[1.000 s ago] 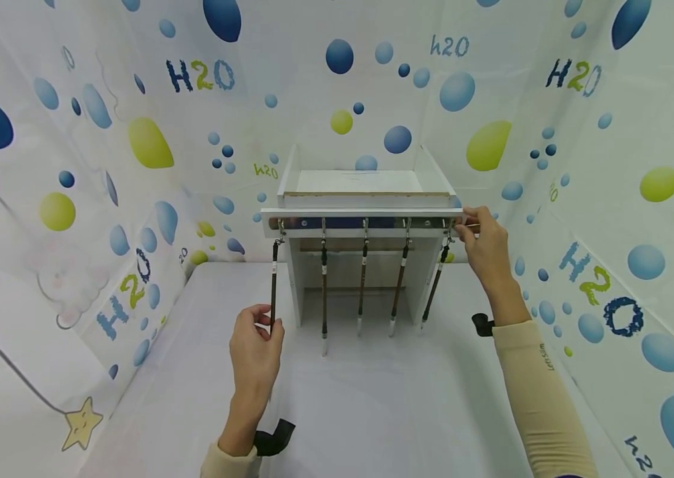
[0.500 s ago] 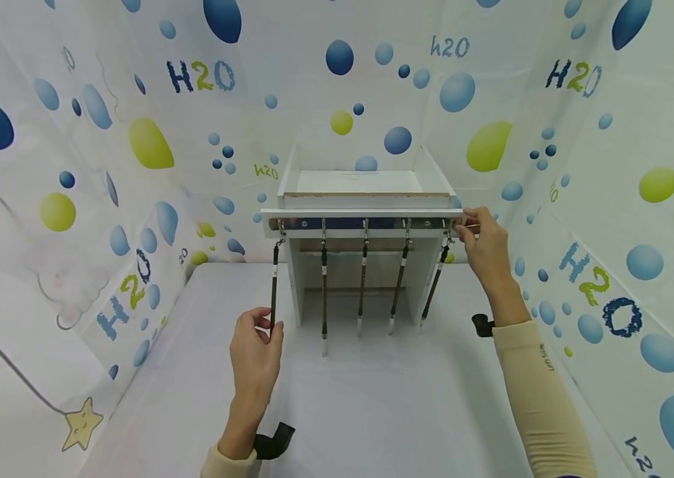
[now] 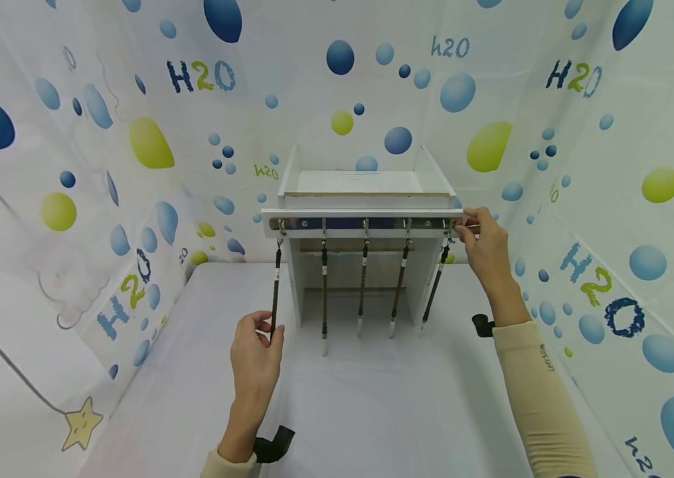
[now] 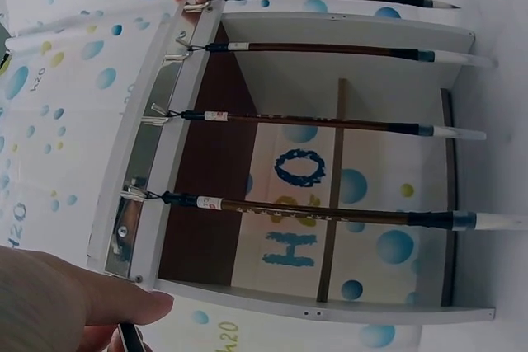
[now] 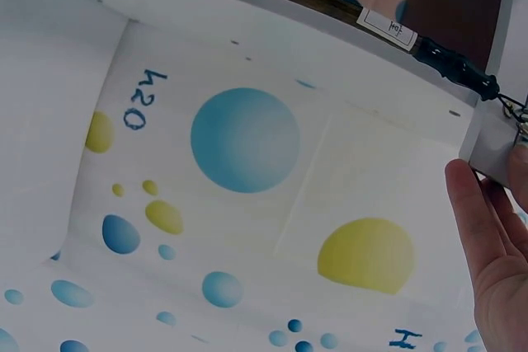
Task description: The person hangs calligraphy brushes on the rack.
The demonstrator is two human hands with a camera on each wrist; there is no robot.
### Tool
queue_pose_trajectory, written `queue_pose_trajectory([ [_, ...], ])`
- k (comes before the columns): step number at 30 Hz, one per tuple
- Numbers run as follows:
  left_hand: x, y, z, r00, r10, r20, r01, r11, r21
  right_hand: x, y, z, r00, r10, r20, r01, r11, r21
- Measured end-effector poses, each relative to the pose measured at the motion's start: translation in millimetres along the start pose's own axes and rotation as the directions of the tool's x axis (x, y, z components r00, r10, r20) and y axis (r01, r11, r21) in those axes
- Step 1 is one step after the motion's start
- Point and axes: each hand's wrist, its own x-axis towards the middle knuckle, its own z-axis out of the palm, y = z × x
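Note:
My left hand (image 3: 257, 368) pinches the dark handle of a calligraphy brush (image 3: 277, 282) at the far left. That brush is upright below the leftmost hook, its lower end hidden by the hand. In the left wrist view a bit of its dark handle (image 4: 129, 337) shows under the thumb. My right hand (image 3: 485, 247) holds the right end of the white board with the metal hook rail (image 3: 342, 224), beside the last hook. Several more brushes hang tip down along the rail, such as the middle brush (image 3: 363, 279); in the right wrist view one brush (image 5: 396, 35) passes above the fingers.
Behind the rail stands a white shelf unit (image 3: 295, 285) with an upper tray (image 3: 366, 200) and an open lower space. It stands on a white surface (image 3: 366, 411). A white curtain (image 3: 313, 133) with blue and green dots surrounds it.
My left hand has shifted very slightly down, and the top of its brush has tilted a little to the right. The right hand and the other brushes look nearly unchanged.

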Motion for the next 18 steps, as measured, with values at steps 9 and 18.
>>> queue_pose_trajectory([
  [9,0.7,1.4,1.2,1.000,0.021,0.010,-0.021,1.000,0.012,0.7,-2.0,-0.4,1.000,0.013,-0.001,-0.013,1.000,-0.002],
  [18,5.5,-1.2,5.5,0.997,0.073,-0.014,-0.073,0.997,0.019,-0.6,-0.9,-0.3,1.000,0.014,0.004,-0.014,1.000,0.005],
])
